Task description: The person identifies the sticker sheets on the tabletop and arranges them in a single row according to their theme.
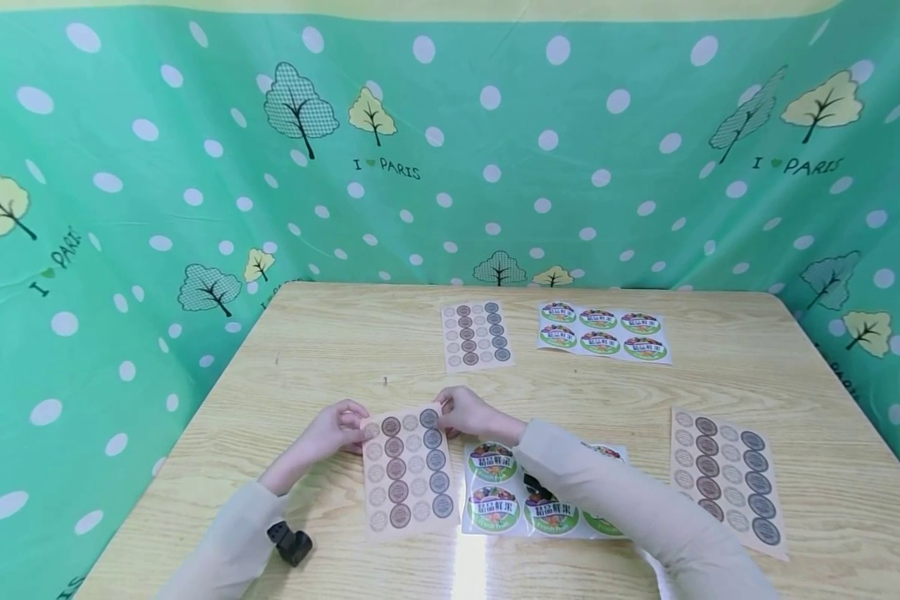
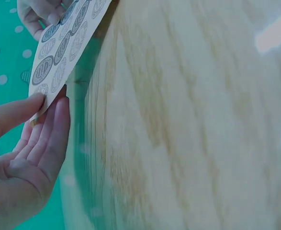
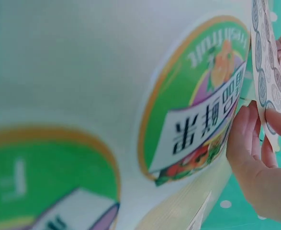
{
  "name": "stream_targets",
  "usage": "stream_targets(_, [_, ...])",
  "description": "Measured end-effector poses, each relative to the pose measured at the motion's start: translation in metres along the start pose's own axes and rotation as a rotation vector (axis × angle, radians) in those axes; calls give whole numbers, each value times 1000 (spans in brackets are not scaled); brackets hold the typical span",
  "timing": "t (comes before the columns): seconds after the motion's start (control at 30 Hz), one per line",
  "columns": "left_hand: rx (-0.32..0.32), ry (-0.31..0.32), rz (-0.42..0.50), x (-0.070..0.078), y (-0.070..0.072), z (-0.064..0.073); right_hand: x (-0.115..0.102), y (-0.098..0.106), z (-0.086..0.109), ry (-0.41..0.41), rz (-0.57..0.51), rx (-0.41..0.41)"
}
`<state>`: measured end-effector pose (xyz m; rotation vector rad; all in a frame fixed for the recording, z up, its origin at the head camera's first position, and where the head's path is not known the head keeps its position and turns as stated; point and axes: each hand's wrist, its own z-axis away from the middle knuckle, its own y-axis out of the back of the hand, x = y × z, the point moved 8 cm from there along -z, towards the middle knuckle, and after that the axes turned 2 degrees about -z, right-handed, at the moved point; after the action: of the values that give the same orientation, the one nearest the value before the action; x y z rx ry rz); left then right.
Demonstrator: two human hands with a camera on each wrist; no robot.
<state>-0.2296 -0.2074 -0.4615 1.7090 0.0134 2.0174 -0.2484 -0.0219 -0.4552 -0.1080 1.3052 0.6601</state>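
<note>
A beige sheet of round stickers is pinched at its two far corners between my hands. At its left corner, my left hand grips it, thumb on the printed face and fingers behind, as the left wrist view shows. My right hand pinches the right corner the same way. The sheet's upper edge is lifted off the table. Beneath my right forearm lies a white sheet of oval fruit stickers, partly covered by the sleeve. It fills much of the right wrist view, where one fruit sticker shows close up.
At the back of the wooden table lie another beige sticker sheet and another fruit sticker sheet. A third beige sheet is at the right. A black device sits at my left wrist. A green patterned curtain encloses the table.
</note>
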Motion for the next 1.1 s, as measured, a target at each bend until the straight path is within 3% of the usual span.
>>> stream_targets(0.13, [53,34,77,-1,5,2,2,-1,0,-60,-137,9])
stream_targets(0.53, [186,120,149,-7,20,5,9,-6,7,-151,-407,29])
stream_targets(0.83, [339,168,213,-10,32,4,13,-5,5,-191,-445,122])
stream_targets(1.1, [446,200,270,-9,41,5,11,-7,-6,-174,-494,236])
